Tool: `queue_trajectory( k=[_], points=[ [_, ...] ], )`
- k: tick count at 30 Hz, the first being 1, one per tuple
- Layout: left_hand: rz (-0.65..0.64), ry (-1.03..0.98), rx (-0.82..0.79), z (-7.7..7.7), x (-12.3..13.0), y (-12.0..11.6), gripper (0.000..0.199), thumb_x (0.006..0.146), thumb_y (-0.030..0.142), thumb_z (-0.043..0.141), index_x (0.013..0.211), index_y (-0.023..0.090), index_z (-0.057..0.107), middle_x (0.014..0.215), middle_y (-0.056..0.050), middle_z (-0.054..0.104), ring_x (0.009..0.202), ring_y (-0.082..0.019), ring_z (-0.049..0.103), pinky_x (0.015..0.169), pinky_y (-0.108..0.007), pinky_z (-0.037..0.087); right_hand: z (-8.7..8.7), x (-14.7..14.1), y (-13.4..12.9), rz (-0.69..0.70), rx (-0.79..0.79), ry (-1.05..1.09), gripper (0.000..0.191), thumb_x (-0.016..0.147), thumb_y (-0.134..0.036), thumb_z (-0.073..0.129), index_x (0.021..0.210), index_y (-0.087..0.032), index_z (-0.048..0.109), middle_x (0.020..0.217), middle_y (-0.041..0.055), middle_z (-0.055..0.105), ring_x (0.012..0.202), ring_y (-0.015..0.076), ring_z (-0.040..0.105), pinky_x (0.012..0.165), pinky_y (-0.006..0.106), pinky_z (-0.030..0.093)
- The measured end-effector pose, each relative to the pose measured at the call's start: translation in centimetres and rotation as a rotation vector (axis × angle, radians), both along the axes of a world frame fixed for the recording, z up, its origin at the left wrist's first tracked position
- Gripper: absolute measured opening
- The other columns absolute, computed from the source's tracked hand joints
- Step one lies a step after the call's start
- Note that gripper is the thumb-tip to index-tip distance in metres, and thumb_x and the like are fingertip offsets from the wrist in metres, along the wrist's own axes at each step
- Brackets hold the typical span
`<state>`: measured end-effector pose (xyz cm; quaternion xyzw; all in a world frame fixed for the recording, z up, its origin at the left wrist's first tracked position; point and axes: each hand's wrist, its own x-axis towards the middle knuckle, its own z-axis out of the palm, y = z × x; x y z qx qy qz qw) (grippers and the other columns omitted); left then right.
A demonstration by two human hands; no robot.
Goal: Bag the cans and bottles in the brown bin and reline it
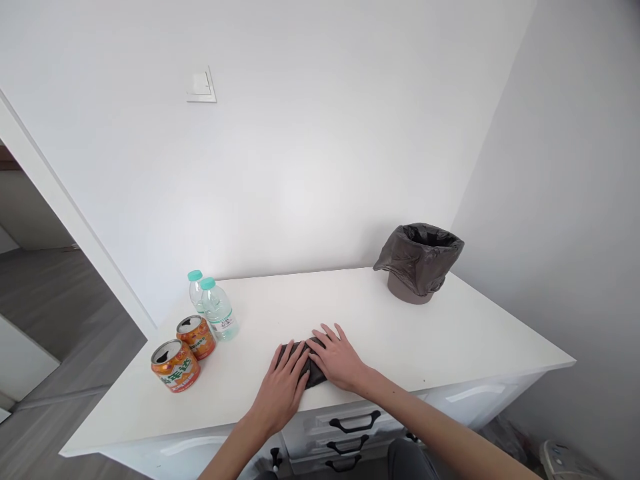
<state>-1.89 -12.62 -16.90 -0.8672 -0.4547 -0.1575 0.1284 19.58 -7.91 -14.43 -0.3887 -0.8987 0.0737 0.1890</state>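
My left hand [281, 393] lies flat, fingers spread, on a black folded piece [316, 377] that looks like a thin plastic bag. My right hand [340, 360] rests on its right part, with fingers apart as well. Both palms face down and the fingertips of the two hands nearly meet over it. Much of the black piece is hidden beneath the fingers. It lies on the white cabinet top [260, 307], close to the front edge.
To the left stand two opened orange cans, a front can [176, 368] and a rear can [200, 340]. Behind them are two clear bottles with teal caps, one nearer bottle [219, 310]. A bin lined with a dark bag [420, 263] stands at the back right. Drawers with black handles [355, 421] are below.
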Motion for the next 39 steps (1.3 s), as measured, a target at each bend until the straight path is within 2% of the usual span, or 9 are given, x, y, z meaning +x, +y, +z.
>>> queue_trajectory(
  k=[5, 10, 14, 18, 22, 26, 30, 34, 39],
  points=[
    [0.041, -0.01, -0.014, -0.5, -0.3, -0.5, 0.062, 0.109, 0.038, 0.035, 0.167, 0.026, 0.016, 0.169, -0.005, 0.034, 0.157, -0.026, 0.03, 0.126, -0.051, 0.03, -3.1, 0.7, 0.9, -0.02, -0.085, 0.017, 0.055, 0.111, -0.043, 0.02, 0.16, -0.027, 0.04, 0.168, 0.0047, 0.036, 0.157, 0.0273, 0.027, 0.128, 0.055, 0.02],
    [0.024, -0.016, -0.005, -0.7, -0.5, -1.1, 0.066, 0.109, 0.04, 0.036, 0.168, 0.025, 0.009, 0.169, -0.005, 0.033, 0.158, -0.025, 0.026, 0.128, -0.052, 0.027, -3.1, 0.8, 1.1, 0.004, -0.184, 0.045, 0.059, 0.11, -0.049, 0.017, 0.161, -0.027, 0.039, 0.17, 0.0002, 0.029, 0.16, 0.0236, 0.019, 0.131, 0.05, 0.012],
    [0.054, -0.102, -0.067, -0.7, -1.9, -1.2, 0.06, 0.109, 0.04, 0.036, 0.166, 0.028, 0.021, 0.17, -0.003, 0.032, 0.16, -0.025, 0.021, 0.129, -0.054, 0.026, -2.1, 2.3, 1.6, -0.102, -0.375, 0.128, 0.063, 0.108, -0.056, 0.026, 0.157, -0.023, 0.045, 0.17, 0.0039, 0.032, 0.159, 0.025, 0.02, 0.13, 0.046, 0.019],
    [0.28, -0.367, -0.106, -1.0, -4.3, -0.8, 0.05, 0.11, 0.039, 0.031, 0.155, 0.022, 0.045, 0.168, -0.007, 0.037, 0.16, -0.027, 0.019, 0.128, -0.059, 0.027, -1.0, 4.2, 1.6, -0.239, -0.466, 0.181, 0.06, 0.092, -0.055, 0.063, 0.141, -0.021, 0.059, 0.169, 0.0127, 0.03, 0.158, 0.034, 0.02, 0.126, 0.051, 0.026],
    [0.351, -0.52, -0.124, -1.3, -5.5, -0.3, 0.044, 0.109, 0.041, 0.032, 0.138, 0.022, 0.06, 0.16, -0.007, 0.05, 0.158, -0.027, 0.027, 0.127, -0.06, 0.028, -0.2, 4.5, 0.5, -0.096, -0.561, 0.267, 0.042, 0.078, -0.047, 0.079, 0.109, -0.021, 0.069, 0.167, 0.014, 0.03, 0.153, 0.0369, 0.03, 0.12, 0.049, 0.033],
    [0.352, -0.54, -0.104, -1.0, -5.4, -0.4, 0.042, 0.109, 0.042, 0.033, 0.129, 0.022, 0.065, 0.159, -0.007, 0.051, 0.158, -0.027, 0.026, 0.128, -0.059, 0.027, -0.1, 5.7, -0.1, 0.022, -0.565, 0.471, 0.027, 0.082, -0.038, 0.074, 0.103, -0.024, 0.064, 0.132, 0.0071, 0.065, 0.123, 0.0275, 0.06, 0.106, 0.041, 0.044],
    [0.383, -0.505, -0.112, -0.6, -5.2, -0.5, 0.042, 0.108, 0.043, 0.034, 0.125, 0.022, 0.066, 0.16, -0.007, 0.05, 0.158, -0.028, 0.027, 0.127, -0.06, 0.029, -0.4, 10.7, 0.8, -0.105, -0.687, 0.605, 0.038, 0.084, -0.047, 0.071, 0.113, -0.025, 0.059, 0.092, -0.0007, 0.071, 0.089, 0.0226, 0.067, 0.083, 0.036, 0.051],
    [0.391, -0.458, -0.114, -0.5, -4.9, -0.4, 0.041, 0.107, 0.044, 0.036, 0.122, 0.023, 0.067, 0.158, -0.005, 0.053, 0.156, -0.028, 0.031, 0.126, -0.06, 0.032, -0.7, 19.6, 2.4, -0.265, -0.765, 0.651, 0.057, 0.082, -0.055, 0.072, 0.127, -0.025, 0.056, 0.105, 0.0039, 0.074, 0.095, 0.0241, 0.07, 0.083, 0.035, 0.054],
    [0.412, -0.446, -0.102, -0.2, -4.3, -0.6, 0.039, 0.106, 0.044, 0.038, 0.124, 0.025, 0.066, 0.153, -0.005, 0.058, 0.153, -0.028, 0.038, 0.123, -0.058, 0.038, 0.4, 33.4, 6.2, -0.534, -0.616, 0.322, 0.051, 0.079, -0.048, 0.072, 0.124, -0.023, 0.066, 0.114, 0.0091, 0.076, 0.104, 0.028, 0.071, 0.086, 0.034, 0.056]
  ],
)
